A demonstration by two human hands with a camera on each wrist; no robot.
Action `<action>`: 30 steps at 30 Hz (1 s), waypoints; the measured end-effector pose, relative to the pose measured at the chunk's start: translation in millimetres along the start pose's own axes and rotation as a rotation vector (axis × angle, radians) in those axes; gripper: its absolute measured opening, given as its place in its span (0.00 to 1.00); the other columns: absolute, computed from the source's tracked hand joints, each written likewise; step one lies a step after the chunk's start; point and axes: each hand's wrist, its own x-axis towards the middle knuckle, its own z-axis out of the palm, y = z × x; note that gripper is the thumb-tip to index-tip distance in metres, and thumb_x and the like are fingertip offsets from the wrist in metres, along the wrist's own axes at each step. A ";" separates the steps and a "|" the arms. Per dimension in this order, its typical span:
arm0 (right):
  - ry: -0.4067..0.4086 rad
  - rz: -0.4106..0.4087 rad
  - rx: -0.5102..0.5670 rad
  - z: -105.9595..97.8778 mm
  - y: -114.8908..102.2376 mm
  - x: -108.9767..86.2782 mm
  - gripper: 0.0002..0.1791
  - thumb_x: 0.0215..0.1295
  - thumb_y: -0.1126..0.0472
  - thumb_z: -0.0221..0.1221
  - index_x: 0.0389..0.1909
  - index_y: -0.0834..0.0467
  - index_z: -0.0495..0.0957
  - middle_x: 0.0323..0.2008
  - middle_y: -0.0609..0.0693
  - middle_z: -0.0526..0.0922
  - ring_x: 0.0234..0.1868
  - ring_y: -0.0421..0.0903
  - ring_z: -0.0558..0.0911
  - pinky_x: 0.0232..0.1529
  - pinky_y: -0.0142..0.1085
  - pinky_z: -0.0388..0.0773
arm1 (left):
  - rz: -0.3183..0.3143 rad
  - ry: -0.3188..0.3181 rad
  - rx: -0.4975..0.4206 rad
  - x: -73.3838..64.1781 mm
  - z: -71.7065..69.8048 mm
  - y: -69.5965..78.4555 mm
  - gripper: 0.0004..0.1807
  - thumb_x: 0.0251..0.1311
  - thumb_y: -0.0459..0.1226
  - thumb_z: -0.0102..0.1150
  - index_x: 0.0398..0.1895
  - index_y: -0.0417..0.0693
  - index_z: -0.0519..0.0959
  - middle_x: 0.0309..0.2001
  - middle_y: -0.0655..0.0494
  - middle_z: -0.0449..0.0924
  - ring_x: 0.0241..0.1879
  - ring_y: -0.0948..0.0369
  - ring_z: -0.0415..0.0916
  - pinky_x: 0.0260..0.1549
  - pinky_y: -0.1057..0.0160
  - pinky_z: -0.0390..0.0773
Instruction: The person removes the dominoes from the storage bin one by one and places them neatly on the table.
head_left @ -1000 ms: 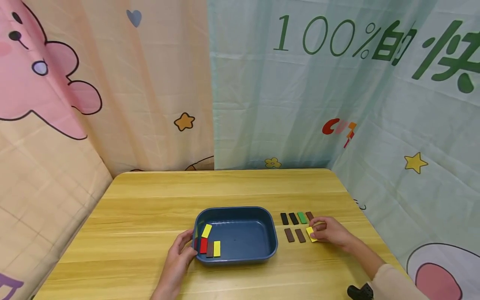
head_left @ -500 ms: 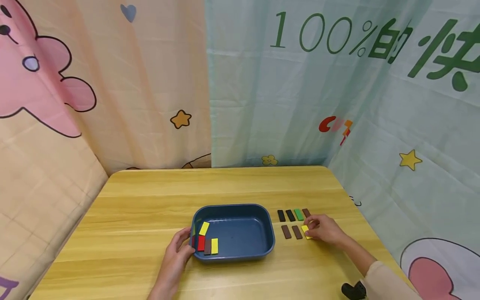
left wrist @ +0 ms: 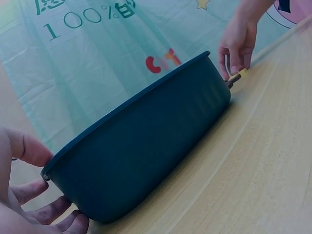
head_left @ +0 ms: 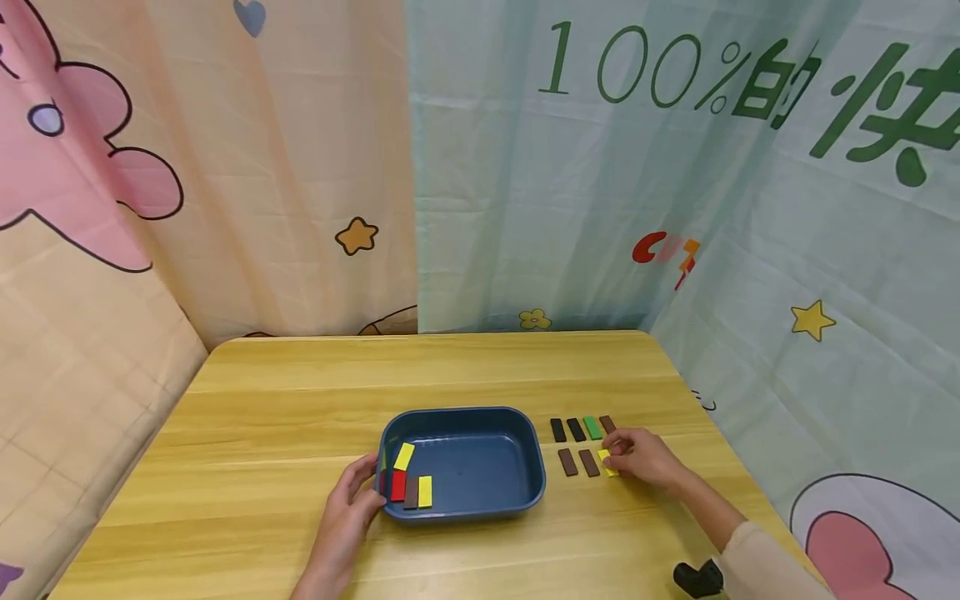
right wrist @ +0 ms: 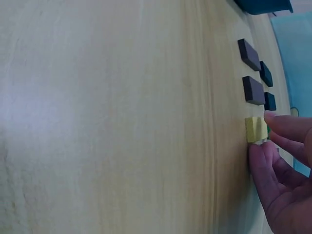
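My left hand (head_left: 345,508) grips the left end of a dark blue plastic basin (head_left: 461,518); in the left wrist view the thumb lies on its rim and the other fingers touch the outer wall. To the basin's right, my right hand (head_left: 647,457) pinches a yellow tile (right wrist: 256,129) at the end of the nearer row. Beside it lie two brown tiles (head_left: 588,462). The farther row holds two black tiles (head_left: 576,429), a green tile (head_left: 592,427) and a brown tile (head_left: 607,423), partly behind the fingers.
Inside the basin, at its left, lie two yellow tiles (head_left: 425,492), a red tile (head_left: 398,486) and a brown tile (head_left: 411,493). Printed curtains (head_left: 480,208) stand behind the wooden table (head_left: 300,375). A black object (head_left: 697,578) sits by the right sleeve.
The yellow tile under my right hand has moved slightly left, closer to the neighbouring brown tile. My left hand has stayed on the basin. The head view has shifted a little.
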 end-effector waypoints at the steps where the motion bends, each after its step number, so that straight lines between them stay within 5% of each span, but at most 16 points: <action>1: 0.002 0.004 -0.007 -0.5 -1.1 0.1 0.11 0.63 0.69 0.68 0.45 0.65 0.82 0.34 0.52 0.78 0.34 0.48 0.77 0.33 0.37 0.79 | -0.001 -0.001 -0.001 0.3 0.0 -0.2 0.35 0.64 0.25 0.47 0.77 0.41 0.60 0.75 0.39 0.59 0.68 0.45 0.62 0.48 0.76 0.73; 8: 0.014 -0.002 -0.054 -6.7 -13.3 2.3 0.12 0.65 0.66 0.68 0.48 0.66 0.82 0.35 0.52 0.78 0.33 0.48 0.76 0.31 0.37 0.77 | 0.009 -0.012 -0.007 0.3 -0.2 -2.2 0.36 0.65 0.25 0.46 0.78 0.40 0.58 0.76 0.38 0.57 0.69 0.44 0.60 0.49 0.76 0.72; 17: -0.079 -0.082 -0.036 -10.4 -30.9 15.1 0.14 0.66 0.66 0.67 0.49 0.69 0.80 0.34 0.53 0.77 0.30 0.48 0.74 0.30 0.42 0.77 | 0.016 -0.018 -0.021 -1.6 -0.1 -1.7 0.36 0.62 0.23 0.46 0.77 0.39 0.59 0.75 0.39 0.58 0.68 0.46 0.61 0.50 0.74 0.73; 30: -0.180 -0.263 -0.198 3.5 -95.2 43.6 0.13 0.66 0.63 0.68 0.49 0.63 0.82 0.35 0.47 0.80 0.34 0.47 0.81 0.34 0.41 0.78 | 0.028 -0.020 -0.027 2.2 -1.7 -1.8 0.36 0.64 0.24 0.46 0.78 0.38 0.57 0.76 0.36 0.56 0.68 0.46 0.60 0.50 0.74 0.73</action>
